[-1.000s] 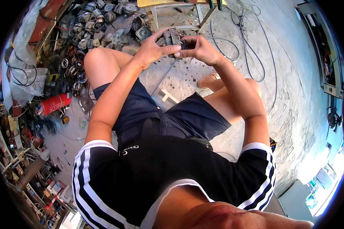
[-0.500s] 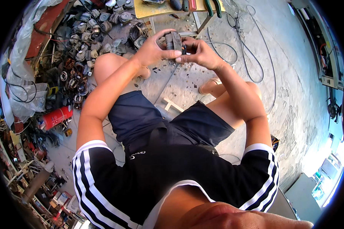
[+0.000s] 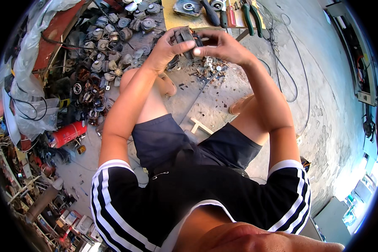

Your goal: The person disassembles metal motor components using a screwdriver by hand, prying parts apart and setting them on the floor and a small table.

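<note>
Two-handed grip on a dark part (image 3: 183, 35) by the bench (image 3: 170, 19)

We hold the dark part in the air on our side of the bench, near its front edge. Our left hand (image 3: 166, 48) wraps the part's left side, thumb laid across the near face and fingers behind. Our right hand (image 3: 229, 47) grasps the opposite side between thumb and bent fingers, the thumb tips almost meeting. Holding it from both sides probably keeps it steady and lets us tilt it; it leans a little, and our fingers hide much of its far side, so we cannot tell what they press there.

On the bench, green-handled pliers (image 3: 257, 20), a red-handled tool (image 3: 230, 16) and a dark-handled tool (image 3: 210, 13) lie with their handles toward us, likely so that we can pick them up without turning. A metal housing (image 3: 188, 7) with a round centre sits to the left of these on the bench, perhaps to be within the same reach.

Left of the bench, a heap of old motors (image 3: 107, 38) covers the floor (image 3: 241, 80), apparently grouped to one side so the middle gives us room. Small debris (image 3: 208, 70) is scattered on our side of the bench, where we suppose loose bits simply drop. Right of the bench, a loose cable (image 3: 274, 31) loops over the floor.
</note>
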### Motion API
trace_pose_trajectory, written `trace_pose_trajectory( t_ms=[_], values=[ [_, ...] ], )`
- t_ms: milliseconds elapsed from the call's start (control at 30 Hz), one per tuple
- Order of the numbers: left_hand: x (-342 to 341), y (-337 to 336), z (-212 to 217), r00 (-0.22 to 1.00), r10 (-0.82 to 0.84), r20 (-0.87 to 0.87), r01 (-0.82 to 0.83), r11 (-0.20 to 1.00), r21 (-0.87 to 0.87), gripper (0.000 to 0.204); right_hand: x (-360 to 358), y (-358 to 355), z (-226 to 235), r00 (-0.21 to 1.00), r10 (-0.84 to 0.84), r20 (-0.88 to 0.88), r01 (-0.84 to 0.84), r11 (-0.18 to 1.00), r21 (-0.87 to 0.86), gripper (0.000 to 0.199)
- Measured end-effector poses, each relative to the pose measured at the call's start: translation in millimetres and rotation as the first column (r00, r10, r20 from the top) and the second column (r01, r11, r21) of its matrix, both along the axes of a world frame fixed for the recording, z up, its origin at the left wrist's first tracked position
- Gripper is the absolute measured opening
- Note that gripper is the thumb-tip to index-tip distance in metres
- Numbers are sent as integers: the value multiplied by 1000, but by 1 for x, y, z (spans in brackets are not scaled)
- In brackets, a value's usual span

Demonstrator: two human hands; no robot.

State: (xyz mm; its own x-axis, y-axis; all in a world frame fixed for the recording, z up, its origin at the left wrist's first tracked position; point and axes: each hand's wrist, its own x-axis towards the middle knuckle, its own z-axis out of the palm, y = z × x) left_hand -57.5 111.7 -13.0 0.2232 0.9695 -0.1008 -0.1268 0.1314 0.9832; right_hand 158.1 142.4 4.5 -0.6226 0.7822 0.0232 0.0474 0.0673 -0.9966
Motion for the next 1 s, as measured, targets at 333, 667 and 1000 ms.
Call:
trace_pose_trajectory(
  t_ms=[333, 667, 1000],
  values=[
    [-13, -1, 10, 976, 99, 192, -57, 976, -211, 47, -13, 64, -19, 457, -839, 297, 167, 409, 897, 45],
    [-15, 2, -5, 971, 126, 204, -82, 973, -214, 82, -21, 71, -37, 372, -871, 322, 147, 398, 906, 38],
    [-32, 10, -13, 930, 227, 288, -174, 964, -199, 80, 0, 28, 1, 881, -467, -73, 468, 841, 271, 37]
  ],
)
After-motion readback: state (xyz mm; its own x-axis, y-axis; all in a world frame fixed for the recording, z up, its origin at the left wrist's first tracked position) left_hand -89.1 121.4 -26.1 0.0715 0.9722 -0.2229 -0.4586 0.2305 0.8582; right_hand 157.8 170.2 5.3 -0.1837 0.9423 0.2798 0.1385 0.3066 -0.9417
